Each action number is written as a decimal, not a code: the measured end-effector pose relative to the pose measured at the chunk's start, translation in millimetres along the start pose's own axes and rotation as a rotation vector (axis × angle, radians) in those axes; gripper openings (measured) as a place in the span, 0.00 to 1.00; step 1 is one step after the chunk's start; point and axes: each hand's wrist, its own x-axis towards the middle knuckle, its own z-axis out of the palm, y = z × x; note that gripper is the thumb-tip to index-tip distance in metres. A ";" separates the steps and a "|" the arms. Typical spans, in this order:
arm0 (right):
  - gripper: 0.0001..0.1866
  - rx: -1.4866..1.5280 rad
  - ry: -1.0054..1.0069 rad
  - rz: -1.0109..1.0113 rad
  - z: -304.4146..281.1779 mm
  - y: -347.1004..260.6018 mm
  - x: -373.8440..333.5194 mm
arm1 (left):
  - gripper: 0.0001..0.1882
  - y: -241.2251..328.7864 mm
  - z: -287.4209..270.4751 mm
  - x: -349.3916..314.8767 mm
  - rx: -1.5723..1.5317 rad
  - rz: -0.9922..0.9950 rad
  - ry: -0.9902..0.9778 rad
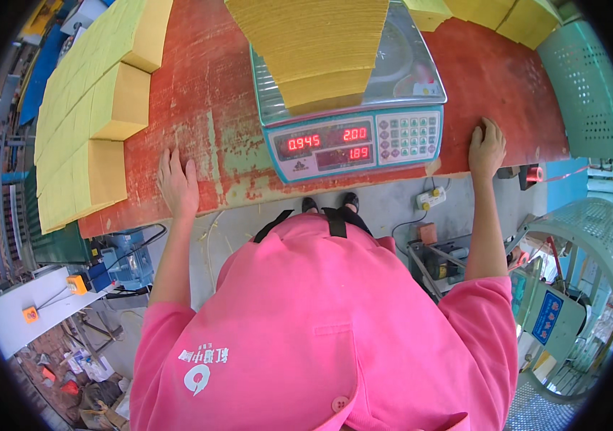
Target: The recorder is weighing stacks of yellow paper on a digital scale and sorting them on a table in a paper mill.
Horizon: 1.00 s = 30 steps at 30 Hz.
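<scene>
My left hand [179, 184] rests flat on the front edge of the red worktable [184, 93], holding nothing, its fingers apart. Far to the right, my right hand [487, 149] lies on the same edge with slightly bent fingers and nothing in it. Between them stands a teal and white digital scale [353, 147] with lit red figures and a keypad. A tall stack of yellow paper sheets [314, 47] sits on its metal pan, left of the pan's middle. Neither hand touches the scale or the stack.
Blocks of yellow paper [80, 133] line the table's left side, and more yellow blocks [529, 21] stand at the far right. A green perforated panel [586, 86] borders the table's right end. Below right are a power strip [431, 198] and a round metal guard [593, 244].
</scene>
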 end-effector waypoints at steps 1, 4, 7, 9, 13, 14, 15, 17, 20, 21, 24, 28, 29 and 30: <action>0.17 -0.005 0.001 0.001 0.3 -0.1 0.8 | 0.25 1.1 -0.4 0.5 0.002 -0.008 -0.006; 0.16 -0.008 -0.004 0.006 1.3 -0.2 2.6 | 0.26 0.5 2.0 3.0 0.008 -0.009 -0.010; 0.16 -0.004 -0.004 0.008 5.0 -0.8 6.1 | 0.26 -1.7 5.8 7.8 0.017 -0.007 -0.009; 0.16 -0.001 0.004 0.006 7.8 -1.9 9.4 | 0.26 -1.8 6.5 12.3 0.021 -0.011 -0.008; 0.16 0.000 0.014 0.006 -0.9 0.8 10.3 | 0.21 2.7 -18.7 19.9 -0.110 -0.031 -0.060; 0.16 0.004 0.006 0.015 -2.1 -1.5 12.8 | 0.18 1.2 -31.8 33.8 -0.246 -0.082 -0.194; 0.16 0.011 0.001 0.011 0.9 -4.7 13.3 | 0.18 10.4 -45.0 48.2 -0.241 -0.074 -0.133; 0.16 0.004 -0.010 0.020 7.5 -3.9 7.0 | 0.14 65.6 -73.9 72.3 -0.591 0.083 0.132; 0.16 0.009 -0.004 0.053 -5.3 -2.4 -1.7 | 0.15 159.8 -177.9 109.2 -0.775 0.477 0.253; 0.16 0.014 -0.022 0.064 -10.0 -4.0 -2.5 | 0.16 180.0 -205.1 117.0 -0.822 0.634 0.274; 0.16 0.046 -0.015 0.074 -13.8 -7.7 -1.3 | 0.18 224.2 -238.9 145.2 -0.764 0.851 0.302; 0.16 0.076 -0.001 0.110 -11.7 -12.9 3.1 | 0.21 245.1 -236.5 181.3 -0.757 0.805 0.091; 0.15 0.089 0.014 0.101 -10.9 -13.1 3.2 | 0.20 246.5 -236.6 186.1 -0.726 0.786 0.041; 0.15 0.102 0.027 0.090 -10.3 -13.5 3.2 | 0.19 247.6 -237.6 190.2 -0.693 0.765 -0.009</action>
